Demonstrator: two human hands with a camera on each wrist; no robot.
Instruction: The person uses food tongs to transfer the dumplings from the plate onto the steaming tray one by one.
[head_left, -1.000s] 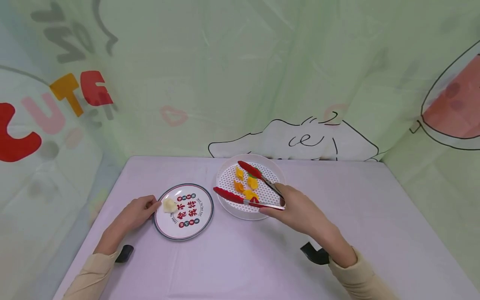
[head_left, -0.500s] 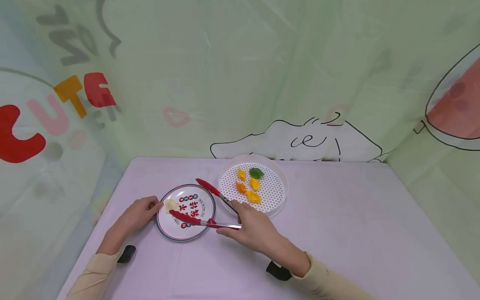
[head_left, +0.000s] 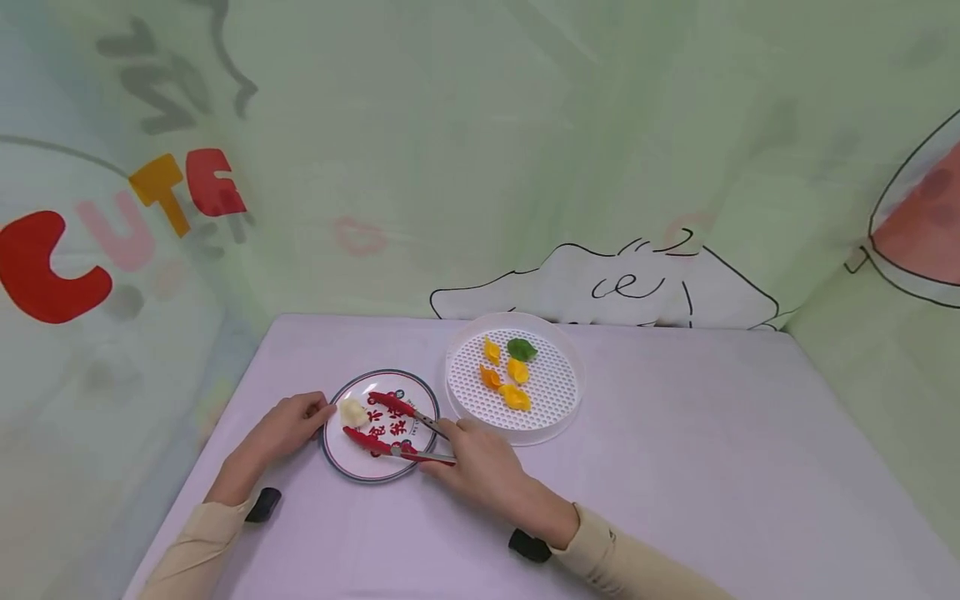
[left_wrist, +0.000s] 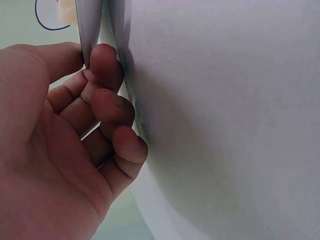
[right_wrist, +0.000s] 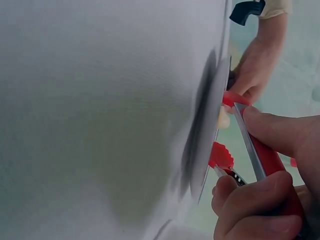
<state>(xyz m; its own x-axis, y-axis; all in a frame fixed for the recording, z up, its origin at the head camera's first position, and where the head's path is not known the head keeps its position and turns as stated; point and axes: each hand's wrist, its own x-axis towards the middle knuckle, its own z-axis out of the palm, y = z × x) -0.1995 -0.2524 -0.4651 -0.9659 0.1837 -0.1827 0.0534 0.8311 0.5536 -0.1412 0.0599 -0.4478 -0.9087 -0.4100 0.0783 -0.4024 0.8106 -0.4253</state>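
My left hand (head_left: 288, 429) pinches the left rim of a round white plate (head_left: 347, 454) with a dark blue edge and red characters. In the left wrist view, the thumb and index finger meet on the plate's edge (left_wrist: 89, 30). A small cream-coloured, dumpling-like piece (head_left: 352, 413) lies on the plate's left side. My right hand (head_left: 487, 471) grips red-tipped metal tongs (head_left: 429, 457). The tongs' arms are spread above the plate, their red tips near the cream piece, one in front and one behind it to the right. From the right wrist, the plate (right_wrist: 207, 125) is seen edge-on.
A round white perforated tray (head_left: 551, 383) stands behind and right of the plate. On it lie several yellow and orange shell-shaped pieces (head_left: 516, 397) and a green one (head_left: 521, 349). A pale cloth covers the table (head_left: 675, 467); printed curtains rise behind and at the sides.
My right hand has moved the tongs left from over the perforated tray to the plate, and their tips have drawn closer together. My left hand stays at the plate's rim.
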